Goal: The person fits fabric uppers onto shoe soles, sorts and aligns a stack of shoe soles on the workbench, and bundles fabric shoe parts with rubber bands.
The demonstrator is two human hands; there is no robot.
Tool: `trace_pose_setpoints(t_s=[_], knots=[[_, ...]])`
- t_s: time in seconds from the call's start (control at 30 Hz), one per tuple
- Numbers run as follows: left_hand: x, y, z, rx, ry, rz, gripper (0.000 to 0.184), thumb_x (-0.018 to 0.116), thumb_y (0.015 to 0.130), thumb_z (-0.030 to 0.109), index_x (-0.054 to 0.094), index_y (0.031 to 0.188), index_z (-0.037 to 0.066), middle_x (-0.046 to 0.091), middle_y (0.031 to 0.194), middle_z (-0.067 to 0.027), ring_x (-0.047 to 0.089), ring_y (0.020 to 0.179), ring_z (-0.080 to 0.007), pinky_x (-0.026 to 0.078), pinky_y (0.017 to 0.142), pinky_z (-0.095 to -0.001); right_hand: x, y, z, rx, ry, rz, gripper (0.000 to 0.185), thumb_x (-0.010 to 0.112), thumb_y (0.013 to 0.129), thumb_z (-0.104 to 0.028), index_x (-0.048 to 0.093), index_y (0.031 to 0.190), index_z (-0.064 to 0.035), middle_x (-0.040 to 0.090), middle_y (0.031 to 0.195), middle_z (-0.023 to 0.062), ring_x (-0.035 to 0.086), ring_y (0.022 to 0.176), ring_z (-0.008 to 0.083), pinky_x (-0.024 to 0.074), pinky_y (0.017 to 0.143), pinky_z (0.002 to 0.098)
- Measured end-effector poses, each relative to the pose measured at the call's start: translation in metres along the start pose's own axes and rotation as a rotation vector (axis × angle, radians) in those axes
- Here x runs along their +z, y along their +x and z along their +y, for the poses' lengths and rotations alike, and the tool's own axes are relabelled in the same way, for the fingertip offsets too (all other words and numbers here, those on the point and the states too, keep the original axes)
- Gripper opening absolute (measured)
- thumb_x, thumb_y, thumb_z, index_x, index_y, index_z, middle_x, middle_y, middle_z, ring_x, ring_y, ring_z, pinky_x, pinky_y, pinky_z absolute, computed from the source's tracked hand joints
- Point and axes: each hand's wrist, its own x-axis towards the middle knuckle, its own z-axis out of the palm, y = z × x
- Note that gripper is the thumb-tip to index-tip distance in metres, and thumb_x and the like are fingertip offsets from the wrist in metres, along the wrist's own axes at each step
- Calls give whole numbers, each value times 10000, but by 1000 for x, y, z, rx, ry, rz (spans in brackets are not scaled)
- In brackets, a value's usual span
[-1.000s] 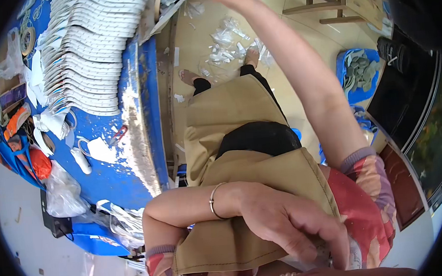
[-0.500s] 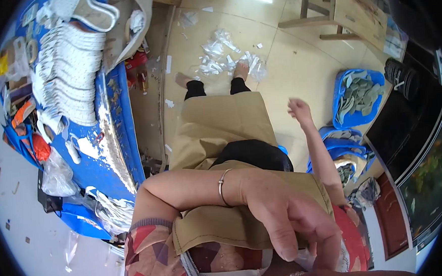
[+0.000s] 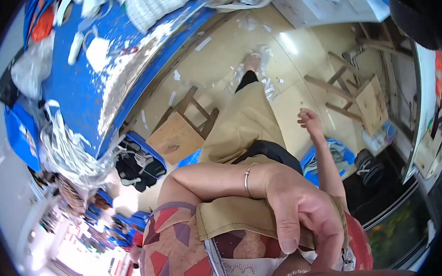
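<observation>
My left hand (image 3: 306, 203), with a thin bangle on its wrist, is bent across my chest close to the camera. Its thumb stands apart from the curved fingers, beside the upper edge of a tan apron (image 3: 241, 215); I see nothing in it, though the fingertips are partly hidden. Out to the right, over the floor, my right hand (image 3: 309, 121) hangs in the air with loosely curled fingers and nothing in it. A blue bin (image 3: 308, 165) of pale pieces stands on the floor below that arm. One bare foot (image 3: 251, 63) shows among plastic scraps.
A blue-topped table (image 3: 68, 79) runs along the left, bearing white straps (image 3: 70, 147) and a stack of white pieces (image 3: 157, 8). One wooden stool (image 3: 175, 135) stands near its edge, another wooden stool (image 3: 368, 103) at the right. Scraps litter the floor.
My view and body have turned left. The table has shifted up in view, and a stool and a bright doorway have come in at the left. Both hands keep nearly the same pose.
</observation>
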Motion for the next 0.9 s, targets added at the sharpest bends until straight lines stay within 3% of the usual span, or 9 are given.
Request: trace_pose_setpoints(t_s=[0.17, 0.33, 0.47, 0.53, 0.57, 0.7, 0.8, 0.87, 0.9], knots=[[51, -1, 19, 72, 11, -33, 557, 731, 750, 94, 492, 1207, -115, 566, 1198, -216, 562, 1056, -296, 416, 961, -378, 31, -8, -92, -127, -102, 33, 256, 586, 871, -149, 617, 1104, -47, 610, 878, 26, 577, 687, 122, 438, 603, 225], [88, 1, 40, -36, 200, -153, 563, 720, 742, 70, 490, 1227, -102, 573, 1201, -217, 564, 1061, -292, 428, 961, -381, 54, -4, -155, -262, -155, -85, 275, 607, 862, -144, 611, 1118, -43, 615, 886, 30, 573, 689, 116, 436, 612, 215], [112, -4, 77, -56, 431, -98, 350, 585, 860, 119, 585, 1177, -30, 568, 1229, -203, 522, 1149, -317, 383, 1003, -398, 63, 10, -222, -397, -121, -107, 292, 623, 855, -139, 606, 1129, -40, 618, 892, 33, 570, 690, 111, 435, 619, 206], [126, -19, 100, 68, 586, 154, 377, 633, 833, 121, 570, 1170, -36, 615, 1149, -168, 606, 999, -263, 448, 922, -345, 79, 13, -245, -430, -103, -128, 302, 632, 851, -137, 603, 1135, -39, 620, 895, 34, 568, 691, 109, 434, 623, 202], [131, -32, 114, 56, 590, 154, 377, 633, 833, 121, 570, 1170, -36, 615, 1149, -168, 606, 999, -263, 448, 922, -345, 90, 9, -268, -438, -94, -127, 302, 632, 851, -137, 603, 1135, -39, 620, 895, 34, 568, 691, 109, 434, 623, 202], [140, -104, 175, 152, 1061, 1306, 320, 646, 844, 110, 578, 1138, 1, 646, 1062, -114, 606, 951, -147, 475, 850, -258, 121, -18, -378, -619, -64, 102, 358, 644, 835, -175, 597, 1163, -40, 625, 886, 44, 565, 714, 97, 437, 627, 207], [141, -189, 216, 268, 1396, 1625, 246, 631, 843, 84, 614, 1078, 13, 646, 959, -54, 579, 821, -105, 479, 740, -217, 148, -15, -432, -476, -66, 283, 398, 637, 841, -184, 570, 1205, -37, 618, 901, 51, 550, 716, 97, 433, 624, 214], [153, -240, 242, 244, 1762, 1940, 170, 597, 824, 99, 650, 977, 47, 648, 880, -32, 572, 740, -118, 470, 669, -243, 163, -1, -440, -453, -102, 274, 404, 640, 839, -188, 567, 1208, -38, 617, 900, 51, 546, 710, 98, 431, 619, 215], [165, -254, 250, 362, 1707, 2138, 141, 590, 806, 82, 667, 924, 74, 648, 873, -37, 572, 703, -156, 468, 634, -275, 167, 12, -448, -439, -115, 278, 411, 643, 838, -192, 565, 1211, -39, 615, 899, 52, 542, 703, 99, 429, 615, 216]])
